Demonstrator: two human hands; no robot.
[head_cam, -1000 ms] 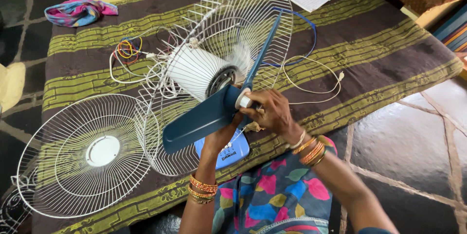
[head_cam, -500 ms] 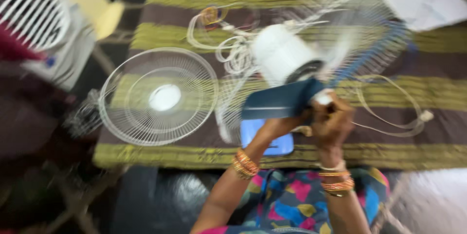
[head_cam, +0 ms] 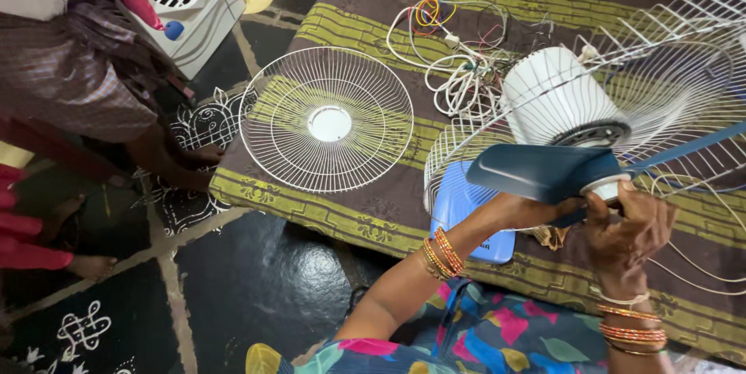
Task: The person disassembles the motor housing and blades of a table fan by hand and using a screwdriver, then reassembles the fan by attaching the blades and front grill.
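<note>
Item: blue fan blade [head_cam: 544,172], seated at the hub in front of the white motor housing [head_cam: 556,102], inside the rear wire guard [head_cam: 668,71].
Left hand [head_cam: 528,209]: under the blade, grip hidden; cannot tell.
Right hand [head_cam: 625,226]: fingers closed around the hub cap [head_cam: 604,186].
Risks: blade slipping off-axis; loose wiring [head_cam: 458,71] snagging the guard wires.

Glossy plastic blade [head_cam: 544,172], white wire grille [head_cam: 326,119] (metal), woven cloth mat [head_cam: 373,211].
</note>
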